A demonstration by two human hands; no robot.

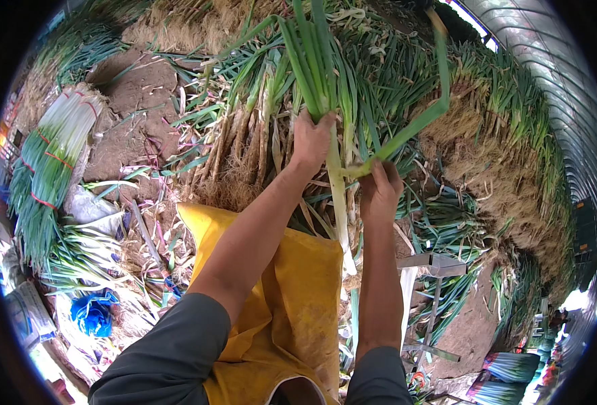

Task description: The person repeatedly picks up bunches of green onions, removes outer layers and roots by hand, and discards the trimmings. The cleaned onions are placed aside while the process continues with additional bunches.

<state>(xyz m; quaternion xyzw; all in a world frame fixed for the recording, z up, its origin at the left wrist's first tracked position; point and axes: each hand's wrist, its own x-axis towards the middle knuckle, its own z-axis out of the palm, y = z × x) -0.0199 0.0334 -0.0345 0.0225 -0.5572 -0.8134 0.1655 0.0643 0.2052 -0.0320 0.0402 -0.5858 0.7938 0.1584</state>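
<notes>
My left hand [312, 134] is closed around a long green onion [337, 197], just below where its green leaves fan out. The white shank hangs down in front of a yellow apron [303, 283]. Between the thumb and fingers of my right hand [382, 190] is an outer leaf [420, 119], bent out to the right side. Its pale base still meets the shank. Behind my hands leans a row of unpeeled green onions [243, 139] with brown, soil-stained stems and matted roots.
Peeled onions [83, 258] lie at left, below a bundle tied with red bands [58, 147]. A blue plastic bag [92, 314] is nearby. A metal frame [432, 264] stands close to my right arm. Stacked rooted onions [506, 177] line the right side; tied bundles [511, 367] lie lower right.
</notes>
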